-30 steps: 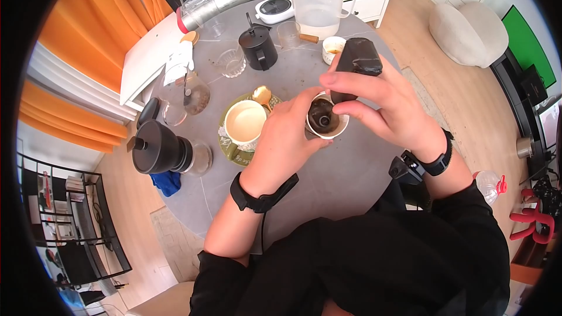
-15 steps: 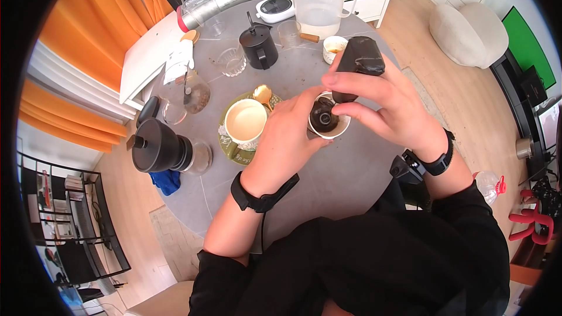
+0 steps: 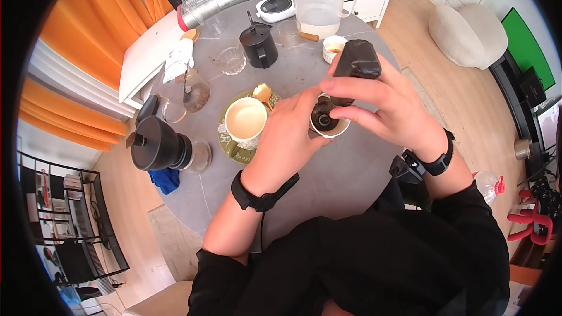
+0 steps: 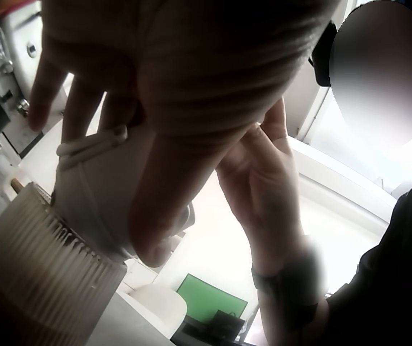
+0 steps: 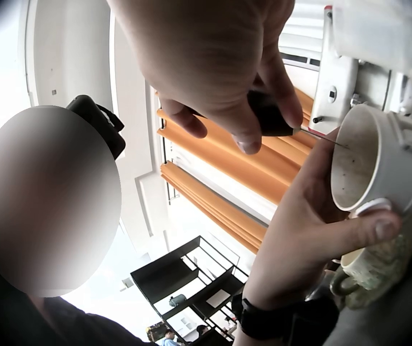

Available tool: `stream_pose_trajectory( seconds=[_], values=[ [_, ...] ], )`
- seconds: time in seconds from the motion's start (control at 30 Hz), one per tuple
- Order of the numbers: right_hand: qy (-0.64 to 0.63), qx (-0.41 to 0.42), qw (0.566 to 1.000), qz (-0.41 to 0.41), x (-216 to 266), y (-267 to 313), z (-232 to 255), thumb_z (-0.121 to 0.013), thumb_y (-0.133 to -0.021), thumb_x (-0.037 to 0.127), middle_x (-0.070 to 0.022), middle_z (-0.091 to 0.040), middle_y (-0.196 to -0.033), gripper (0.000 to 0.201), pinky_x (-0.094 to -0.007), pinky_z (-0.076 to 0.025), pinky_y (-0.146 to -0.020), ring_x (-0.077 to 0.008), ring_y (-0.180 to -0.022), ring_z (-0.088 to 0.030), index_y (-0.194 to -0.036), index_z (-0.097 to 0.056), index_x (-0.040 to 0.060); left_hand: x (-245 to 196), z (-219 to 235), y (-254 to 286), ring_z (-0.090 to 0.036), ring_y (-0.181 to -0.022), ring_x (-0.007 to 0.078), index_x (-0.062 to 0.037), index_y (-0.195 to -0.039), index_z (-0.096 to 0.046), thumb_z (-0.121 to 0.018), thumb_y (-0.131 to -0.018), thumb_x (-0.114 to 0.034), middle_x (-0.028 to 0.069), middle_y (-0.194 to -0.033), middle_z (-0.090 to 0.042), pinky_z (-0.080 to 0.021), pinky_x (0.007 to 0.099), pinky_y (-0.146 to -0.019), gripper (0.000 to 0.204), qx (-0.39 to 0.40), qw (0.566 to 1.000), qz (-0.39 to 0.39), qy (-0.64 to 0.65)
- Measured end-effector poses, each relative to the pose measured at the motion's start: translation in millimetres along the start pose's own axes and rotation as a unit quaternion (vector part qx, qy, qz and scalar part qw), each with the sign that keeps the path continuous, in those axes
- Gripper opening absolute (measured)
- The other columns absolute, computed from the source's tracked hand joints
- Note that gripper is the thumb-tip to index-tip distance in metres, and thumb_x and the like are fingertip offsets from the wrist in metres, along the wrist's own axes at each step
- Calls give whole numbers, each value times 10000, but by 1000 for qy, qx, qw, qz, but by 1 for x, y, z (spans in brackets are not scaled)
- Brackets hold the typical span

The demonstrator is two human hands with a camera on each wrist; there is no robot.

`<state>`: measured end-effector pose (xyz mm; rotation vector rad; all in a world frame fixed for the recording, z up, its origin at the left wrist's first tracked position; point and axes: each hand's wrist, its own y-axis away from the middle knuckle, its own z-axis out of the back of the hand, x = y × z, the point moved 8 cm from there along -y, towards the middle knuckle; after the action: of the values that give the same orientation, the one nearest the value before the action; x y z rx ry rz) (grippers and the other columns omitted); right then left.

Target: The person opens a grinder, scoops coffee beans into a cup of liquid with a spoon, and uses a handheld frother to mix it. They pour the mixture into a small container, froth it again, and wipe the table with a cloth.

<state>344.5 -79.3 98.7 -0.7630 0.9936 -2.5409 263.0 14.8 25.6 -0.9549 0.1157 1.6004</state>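
Observation:
In the head view my left hand (image 3: 287,123) grips a white cup (image 3: 338,132) with dark contents, in which a small ring shape shows. My right hand (image 3: 386,102) holds a black milk frother (image 3: 358,61) over the cup, its thumb and fingers around the handle. The right wrist view shows the frother's thin metal shaft (image 5: 320,135) reaching in past the cup's rim; its lower end is hidden. Left of the left hand, a cream-coloured cup (image 3: 246,120) stands on a green plate (image 3: 236,153) beside a gold spoon (image 3: 263,95).
A black coffee grinder (image 3: 158,146) sits at the table's left edge near a blue cloth (image 3: 165,182). Behind are a black kettle (image 3: 257,47), a clear ribbed glass (image 3: 232,63), a small white cup (image 3: 333,47), a scale (image 3: 274,9) and a large pitcher (image 3: 316,0).
The frother handle shifts slightly right, then back left and toward me. The ring shape in the white cup moves a little. Both hands keep their hold.

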Motion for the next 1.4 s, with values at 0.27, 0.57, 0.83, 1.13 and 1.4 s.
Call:
stream_pose_trajectory(
  seconds=[0.27, 0.57, 0.83, 1.13, 1.4],
  values=[
    [7, -18, 1000, 14, 0, 0, 1, -736, -821, 73, -141, -587, -1148, 429, -390, -538, -790, -308, -961, -626, -1234, -659, 159, -1, -1, -1, -626, -1043, 365, -36, -1271, -520, -847, -650, -50, 169, -1080, -673, -481, 442, -879, 702, 3, 1000, -7, 8],
    [9, -22, 1000, 10, 0, 0, 1, -749, -813, 78, -141, -582, -1165, 428, -390, -545, -790, -309, -963, -632, -1223, -668, 170, -2, -2, -1, -625, -1044, 363, -31, -1265, -523, -826, -684, -57, 172, -1089, -669, -482, 444, -880, 655, 1, 1000, -10, 4],
    [18, -20, 1000, 5, 0, 0, 0, -745, -825, 110, -143, -585, -1144, 367, -387, -546, -797, -313, -956, -635, -1186, -691, 156, -3, -2, 0, -625, -1041, 368, -31, -1249, -534, -818, -700, -71, 167, -1091, -669, -485, 446, -884, 619, -4, 1000, -15, -12],
    [41, -23, 999, 22, -4, 4, 4, -774, -808, 110, -135, -611, -1078, 330, -338, -539, -723, -273, -877, -650, -1128, -695, 116, -3, -2, -1, -626, -1048, 368, -40, -1255, -535, -840, -680, -85, 169, -1110, -669, -481, 441, -903, 653, 14, 1000, 7, -16],
    [4, -160, 987, 3, -4, 26, 34, -828, -754, 66, -90, -684, -1059, 422, -283, -504, -678, -188, -840, -659, -1137, -649, 54, 2, -3, 1, -641, -1029, 346, -90, -1275, -538, -864, -663, -108, 137, -1110, -670, -510, 400, -869, 694, 5, 1000, 9, -25]
  ],
)
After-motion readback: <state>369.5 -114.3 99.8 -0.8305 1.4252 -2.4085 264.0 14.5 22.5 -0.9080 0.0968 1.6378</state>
